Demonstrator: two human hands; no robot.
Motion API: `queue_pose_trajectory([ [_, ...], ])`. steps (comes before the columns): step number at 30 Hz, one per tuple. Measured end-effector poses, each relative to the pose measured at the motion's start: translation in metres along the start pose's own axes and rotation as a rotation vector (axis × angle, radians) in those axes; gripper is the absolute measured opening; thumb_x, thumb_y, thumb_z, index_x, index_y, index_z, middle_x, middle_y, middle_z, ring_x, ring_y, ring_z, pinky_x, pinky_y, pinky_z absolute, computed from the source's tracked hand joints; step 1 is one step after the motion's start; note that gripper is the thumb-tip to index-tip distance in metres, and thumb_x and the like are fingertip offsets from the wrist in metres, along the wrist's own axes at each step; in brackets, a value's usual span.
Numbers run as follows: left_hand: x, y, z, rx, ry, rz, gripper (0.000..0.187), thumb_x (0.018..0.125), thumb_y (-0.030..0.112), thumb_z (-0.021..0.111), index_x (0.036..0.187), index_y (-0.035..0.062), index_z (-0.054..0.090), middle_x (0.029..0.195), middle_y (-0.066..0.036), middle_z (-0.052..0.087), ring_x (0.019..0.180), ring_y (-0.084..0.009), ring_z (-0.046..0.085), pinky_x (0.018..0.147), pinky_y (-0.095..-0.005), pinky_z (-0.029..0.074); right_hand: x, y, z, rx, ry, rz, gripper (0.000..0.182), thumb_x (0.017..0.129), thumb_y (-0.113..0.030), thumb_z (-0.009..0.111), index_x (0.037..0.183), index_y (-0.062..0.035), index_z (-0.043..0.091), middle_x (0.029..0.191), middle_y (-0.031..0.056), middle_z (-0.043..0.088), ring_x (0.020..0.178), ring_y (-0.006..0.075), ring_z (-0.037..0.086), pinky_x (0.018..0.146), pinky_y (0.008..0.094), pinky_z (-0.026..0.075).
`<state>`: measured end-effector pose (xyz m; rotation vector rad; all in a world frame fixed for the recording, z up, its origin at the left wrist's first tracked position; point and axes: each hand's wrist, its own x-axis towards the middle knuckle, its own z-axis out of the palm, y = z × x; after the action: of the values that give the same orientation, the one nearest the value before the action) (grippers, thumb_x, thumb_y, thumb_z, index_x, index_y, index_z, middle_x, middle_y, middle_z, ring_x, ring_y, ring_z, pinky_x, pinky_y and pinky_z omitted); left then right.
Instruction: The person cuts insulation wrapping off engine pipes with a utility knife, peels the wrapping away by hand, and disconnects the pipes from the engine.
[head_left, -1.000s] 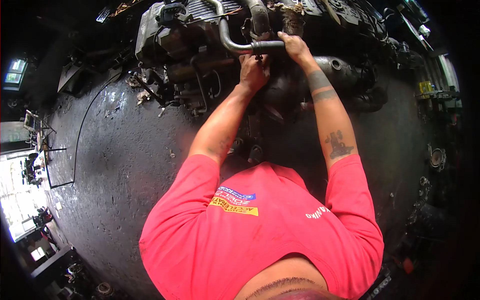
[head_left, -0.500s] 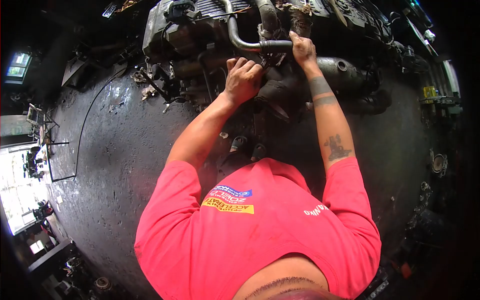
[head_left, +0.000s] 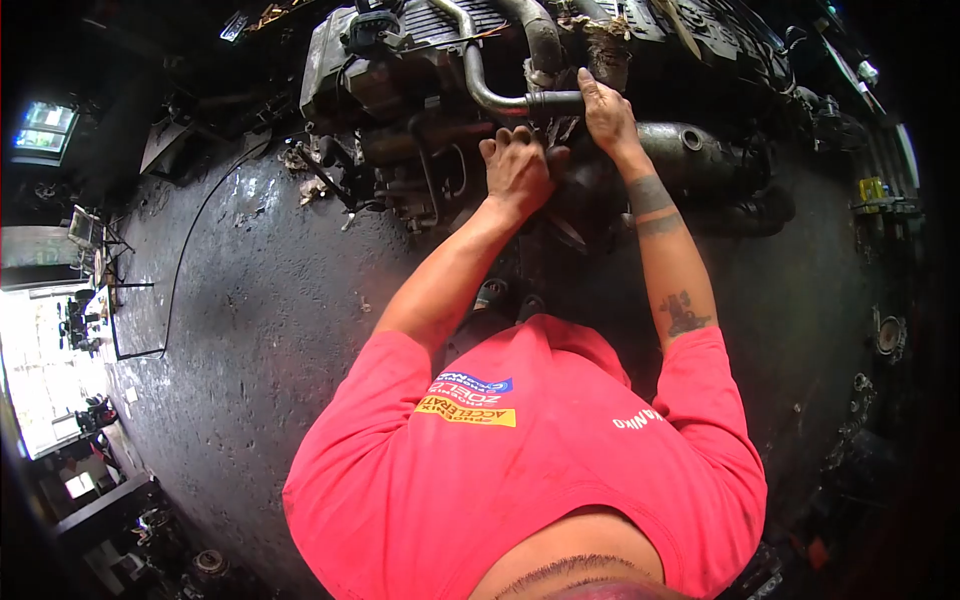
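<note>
My right hand [head_left: 608, 115] is closed around the end of a bent metal pipe [head_left: 492, 98], its thumb pointing up along the far side. Close by on the left, my left hand [head_left: 518, 175] has its fingers curled against the underside of a large, dirty engine [head_left: 425, 75]. Whatever those fingers hold is hidden behind the knuckles. Between and below both hands lies a dark, rounded part [head_left: 590, 195]. A grey metal cylinder [head_left: 670, 145] extends to the right of my right wrist. A thicker upright pipe [head_left: 543, 45] rises just beyond the bent one.
Dark, worn floor [head_left: 270, 270] surrounds the engine. A thin black cable [head_left: 185, 240] curves across it at the left. Loose parts [head_left: 325, 175] hang by the engine's left end. A metal frame stand [head_left: 135, 320] is by the bright doorway, and a round part [head_left: 888, 335] lies far right.
My left hand has shifted slightly right and toward me along the engine's underside, its fingers still curled. My right hand stays on the bent pipe. The whole view has moved a little.
</note>
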<state>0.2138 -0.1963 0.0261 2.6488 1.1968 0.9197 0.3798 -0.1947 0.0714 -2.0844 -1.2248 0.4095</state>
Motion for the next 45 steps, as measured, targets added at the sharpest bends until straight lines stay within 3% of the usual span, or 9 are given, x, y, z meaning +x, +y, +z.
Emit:
queue_pose_trajectory([
  [16,-0.077,-0.064,-0.079,0.09,-0.067,0.281,0.011,0.072,0.021,0.065,0.07,0.0142,0.056,0.073,0.0,0.053,0.076,-0.0189,0.05,0.071,-0.0377,0.03,0.006,0.015,0.01,0.031,0.099,-0.131,0.073,0.088,-0.067,0.016,0.117,-0.0134,0.056,0.115,0.0225,0.056,0.114,0.0435,0.045,0.096,0.0482,0.035],
  [22,-0.125,-0.161,-0.121,0.296,-0.212,0.182,0.011,0.074,0.024,0.065,0.072,0.015,0.059,0.077,0.002,0.057,0.08,-0.0177,0.051,0.075,-0.0365,0.03,-0.002,0.0,0.004,0.014,0.087,-0.114,0.078,0.089,-0.066,0.02,0.091,0.0023,0.06,0.097,0.0306,0.058,0.102,0.048,0.05,0.084,0.0466,0.04],
  [25,-0.141,-0.241,-0.137,0.429,-0.296,0.202,0.012,0.077,0.025,0.06,0.069,0.0164,0.057,0.077,-0.001,0.058,0.083,-0.0201,0.052,0.076,-0.0385,0.032,0.006,0.005,0.003,-0.052,-0.01,-0.029,0.07,0.088,-0.065,0.022,0.104,-0.0116,0.063,0.106,0.0239,0.06,0.108,0.0447,0.049,0.091,0.0482,0.039],
  [29,-0.136,-0.332,-0.167,0.764,-0.651,-0.056,0.009,0.079,0.024,0.059,0.081,0.0166,0.063,0.094,-0.002,0.06,0.098,-0.022,0.052,0.085,-0.045,0.034,0.009,0.012,0.009,-0.067,0.055,-0.084,0.062,0.09,-0.059,0.03,0.092,-0.0088,0.066,0.095,0.0233,0.062,0.098,0.0447,0.055,0.083,0.0485,0.043],
  [34,-0.098,-0.35,-0.174,1.128,-0.255,-0.57,0.04,0.085,0.034,0.052,0.117,0.0091,0.054,0.127,-0.008,0.05,0.119,-0.0295,0.045,0.096,-0.0545,0.031,0.003,0.01,0.012,-0.06,0.178,-0.164,0.053,0.093,-0.049,0.033,0.087,-0.0047,0.063,0.087,0.0238,0.06,0.091,0.0447,0.055,0.075,0.0479,0.044],
  [36,-0.09,-0.33,-0.156,0.906,-0.586,-0.787,0.051,0.082,0.036,0.055,0.123,0.0071,0.05,0.127,-0.01,0.051,0.119,-0.03,0.047,0.096,-0.0544,0.033,0.0,0.007,0.011,-0.044,0.178,-0.142,0.055,0.092,-0.05,0.034,0.084,-0.0041,0.063,0.085,0.0244,0.06,0.091,0.0447,0.055,0.075,0.0482,0.044],
  [39,-0.102,-0.282,-0.09,0.525,-1.145,-0.528,0.046,0.077,0.037,0.061,0.111,0.0051,0.061,0.114,-0.017,0.06,0.106,-0.0316,0.058,0.089,-0.0419,0.045,0.006,0.012,0.012,-0.044,0.143,-0.155,0.055,0.092,-0.049,0.037,0.079,-0.002,0.062,0.08,0.0254,0.06,0.088,0.0453,0.056,0.074,0.0487,0.044],
  [41,-0.092,-0.202,-0.06,0.271,-0.936,-0.394,0.047,0.076,0.045,0.063,0.101,0.0053,0.064,0.103,-0.02,0.062,0.098,-0.0354,0.058,0.083,-0.0438,0.047,0.004,0.006,0.005,-0.058,0.061,-0.121,0.053,0.092,-0.047,0.037,0.082,-0.0023,0.063,0.086,0.0246,0.06,0.091,0.0438,0.056,0.076,0.0476,0.045],
  [45,-0.029,-0.068,-0.028,-0.237,-0.001,0.016,0.018,0.082,0.019,0.061,0.097,0.0099,0.064,0.087,-0.014,0.062,0.077,-0.0321,0.061,0.066,-0.0389,0.049,0.009,0.015,0.012,-0.043,0.109,-0.214,0.048,0.093,-0.041,0.035,0.09,-0.0029,0.063,0.093,0.0234,0.061,0.095,0.0421,0.056,0.079,0.0465,0.045],
])
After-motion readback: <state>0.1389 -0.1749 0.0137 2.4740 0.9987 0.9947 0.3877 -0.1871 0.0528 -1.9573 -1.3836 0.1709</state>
